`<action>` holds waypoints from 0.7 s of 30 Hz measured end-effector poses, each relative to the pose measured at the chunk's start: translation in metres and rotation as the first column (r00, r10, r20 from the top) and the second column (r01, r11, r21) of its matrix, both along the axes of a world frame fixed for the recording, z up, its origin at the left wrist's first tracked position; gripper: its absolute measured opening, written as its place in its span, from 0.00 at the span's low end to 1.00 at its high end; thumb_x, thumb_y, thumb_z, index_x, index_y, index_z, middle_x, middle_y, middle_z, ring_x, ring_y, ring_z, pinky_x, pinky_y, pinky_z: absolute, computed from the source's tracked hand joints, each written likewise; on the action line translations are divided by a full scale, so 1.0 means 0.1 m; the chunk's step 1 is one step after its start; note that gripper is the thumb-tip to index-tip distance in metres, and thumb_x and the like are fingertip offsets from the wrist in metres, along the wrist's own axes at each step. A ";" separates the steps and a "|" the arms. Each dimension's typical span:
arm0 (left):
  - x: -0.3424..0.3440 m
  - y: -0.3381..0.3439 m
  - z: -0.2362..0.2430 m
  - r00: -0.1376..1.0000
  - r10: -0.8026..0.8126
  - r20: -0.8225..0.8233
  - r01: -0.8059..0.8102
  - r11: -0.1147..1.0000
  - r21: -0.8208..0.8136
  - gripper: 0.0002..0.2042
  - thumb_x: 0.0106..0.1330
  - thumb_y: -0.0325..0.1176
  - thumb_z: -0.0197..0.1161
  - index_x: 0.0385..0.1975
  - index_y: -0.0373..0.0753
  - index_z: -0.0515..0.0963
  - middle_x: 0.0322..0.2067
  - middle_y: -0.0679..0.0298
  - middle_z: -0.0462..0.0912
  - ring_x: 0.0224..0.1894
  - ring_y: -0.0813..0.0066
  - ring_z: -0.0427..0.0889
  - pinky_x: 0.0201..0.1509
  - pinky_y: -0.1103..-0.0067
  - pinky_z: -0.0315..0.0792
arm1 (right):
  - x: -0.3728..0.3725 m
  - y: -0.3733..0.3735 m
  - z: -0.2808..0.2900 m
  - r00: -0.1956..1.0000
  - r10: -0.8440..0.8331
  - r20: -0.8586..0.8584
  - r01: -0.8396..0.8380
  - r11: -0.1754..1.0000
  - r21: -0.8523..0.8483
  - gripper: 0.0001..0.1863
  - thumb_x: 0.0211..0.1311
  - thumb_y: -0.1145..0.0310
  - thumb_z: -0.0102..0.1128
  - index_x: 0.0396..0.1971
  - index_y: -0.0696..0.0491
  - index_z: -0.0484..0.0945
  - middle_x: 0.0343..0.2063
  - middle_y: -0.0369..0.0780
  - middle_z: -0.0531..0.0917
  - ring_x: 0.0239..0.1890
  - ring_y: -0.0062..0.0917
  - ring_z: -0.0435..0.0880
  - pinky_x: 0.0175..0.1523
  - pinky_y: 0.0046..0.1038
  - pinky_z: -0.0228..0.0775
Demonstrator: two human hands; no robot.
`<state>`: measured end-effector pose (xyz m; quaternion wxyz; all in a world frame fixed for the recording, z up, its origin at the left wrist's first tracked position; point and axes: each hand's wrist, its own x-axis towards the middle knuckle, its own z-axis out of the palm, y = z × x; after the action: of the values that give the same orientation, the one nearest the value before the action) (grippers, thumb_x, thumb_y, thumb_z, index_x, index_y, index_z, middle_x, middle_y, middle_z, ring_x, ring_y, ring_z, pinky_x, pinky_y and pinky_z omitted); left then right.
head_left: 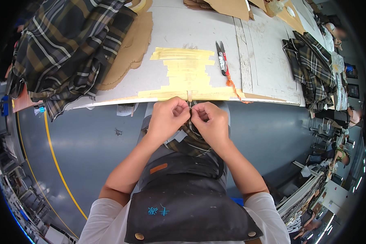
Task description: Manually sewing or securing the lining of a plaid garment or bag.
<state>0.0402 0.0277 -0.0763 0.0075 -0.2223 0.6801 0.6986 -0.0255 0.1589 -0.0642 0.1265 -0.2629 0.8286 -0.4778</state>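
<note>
My left hand [169,116] and my right hand [210,120] meet in front of me at the table's near edge. Thumb and forefinger of each are pinched together, with the tips almost touching. A dark plaid cloth [193,142] rises from my lap to the fingertips, and both hands appear to grip its upper end. The exact bit between the fingertips is too small to make out. Just beyond them, a narrow tan strip [189,96] sits at the table edge. A pale patch [180,136] shows on the cloth below my left hand.
Yellow tape [187,73] covers part of the white tabletop [191,28]. Thread snips [222,59] with an orange cord lie to the right. Plaid cloth piles [73,44] rest on cardboard [130,49] at the left, with more plaid cloth [311,65] at the far right. Other people are in the background.
</note>
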 end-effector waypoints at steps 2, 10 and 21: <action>-0.01 -0.02 0.01 1.000 0.004 0.006 -0.005 0.997 0.077 0.01 0.56 0.20 0.55 0.27 0.31 0.73 0.22 0.64 0.77 0.22 0.82 0.77 0.26 0.88 0.73 | 0.00 0.01 -0.02 0.995 -0.033 0.093 0.034 0.999 -0.015 0.03 0.47 0.78 0.60 0.23 0.60 0.76 0.18 0.38 0.80 0.20 0.16 0.79 0.26 0.18 0.70; 0.01 -0.05 -0.02 0.999 0.018 0.034 -0.027 0.959 0.281 0.02 0.57 0.22 0.55 0.28 0.31 0.74 0.23 0.64 0.78 0.24 0.82 0.78 0.28 0.86 0.73 | -0.03 -0.04 0.06 0.993 -0.045 0.105 0.045 0.999 -0.001 0.04 0.46 0.77 0.61 0.21 0.59 0.75 0.20 0.40 0.80 0.20 0.20 0.80 0.26 0.21 0.72; 0.02 -0.01 -0.05 0.998 0.067 -0.023 -0.059 0.969 0.238 0.02 0.57 0.21 0.57 0.28 0.30 0.75 0.24 0.65 0.78 0.24 0.84 0.77 0.28 0.87 0.73 | -0.08 -0.02 0.08 0.974 -0.018 0.225 0.020 1.000 -0.005 0.04 0.46 0.78 0.61 0.24 0.61 0.76 0.20 0.39 0.80 0.20 0.19 0.79 0.27 0.18 0.71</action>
<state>0.0420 0.0270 -0.0809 0.0014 -0.2303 0.5842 0.7782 -0.0337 0.1569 -0.0558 0.2138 -0.1997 0.8097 -0.5087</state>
